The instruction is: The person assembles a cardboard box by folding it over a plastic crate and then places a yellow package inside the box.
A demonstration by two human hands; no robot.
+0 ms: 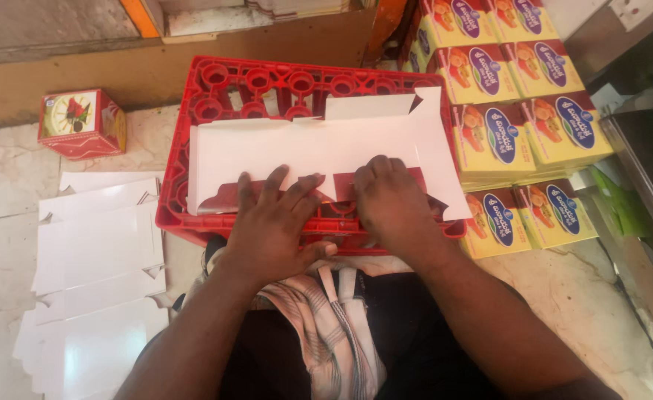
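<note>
I see my left hand (271,222) and right hand (389,196), both open and flat, pressing a white unfolded carton blank (319,148), red-printed underneath, on the red crate (267,81) at 12 o'clock.

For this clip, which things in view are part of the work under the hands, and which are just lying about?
In hand:
- flat white carton blank, pressed by left hand and right hand
- upturned red crate under it
- spread of white blanks on the floor, same kind

Lying about:
- small folded red box
- stacks of yellow printed cartons
- green sheets
</note>
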